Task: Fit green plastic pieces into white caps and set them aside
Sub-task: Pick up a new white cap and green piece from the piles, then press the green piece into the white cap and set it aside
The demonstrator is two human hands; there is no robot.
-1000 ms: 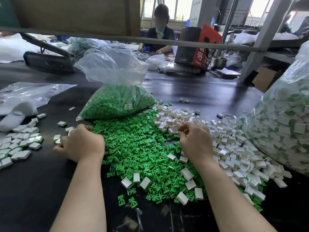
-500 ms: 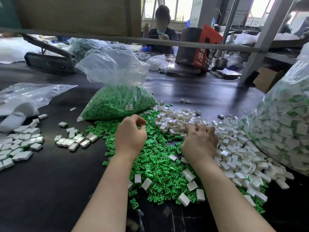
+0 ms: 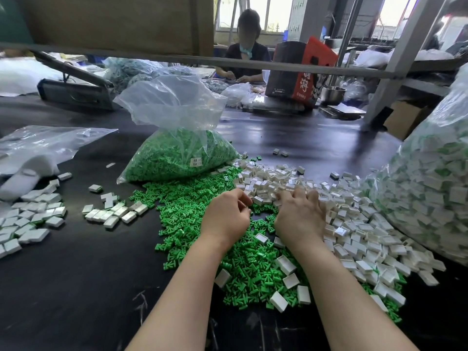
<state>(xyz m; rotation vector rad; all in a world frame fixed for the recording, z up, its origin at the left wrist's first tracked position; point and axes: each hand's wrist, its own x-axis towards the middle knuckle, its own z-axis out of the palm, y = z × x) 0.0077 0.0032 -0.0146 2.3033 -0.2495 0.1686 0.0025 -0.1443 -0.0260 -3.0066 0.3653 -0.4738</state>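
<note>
Writing: small white label (image 3: 196, 162) on the bag of green pieces, print too small to read; white characters on the red-and-black box (image 3: 301, 72) at the far side of the table, not clear enough to read.
Left hand (image 3: 226, 217): over the green pieces, fingers curled in toward the thumb; whether they pinch anything, cannot tell.
Right hand (image 3: 300, 216): palm down at the near edge of the white caps, fingers bent into the heap; what it has hold of, cannot tell.
Green pieces (image 3: 192, 211): loose spread on the black table (image 3: 76, 287), under and between both hands, running toward the camera.
White caps (image 3: 354, 239): loose heap just right of the right hand, some scattered over the green.
Finished caps (image 3: 114, 214): short rows well left of the left hand; a larger group (image 3: 30, 221) further left.
Green bag (image 3: 177, 138): clear plastic, open-topped, holding green pieces, behind the hands.
Right bag (image 3: 430, 188): large clear bag, packed with white caps showing green inside.
Left plastic (image 3: 45, 143): clear bag lying flat; contents unclear.
Far side: another person (image 3: 247, 54) seated at the table.
</note>
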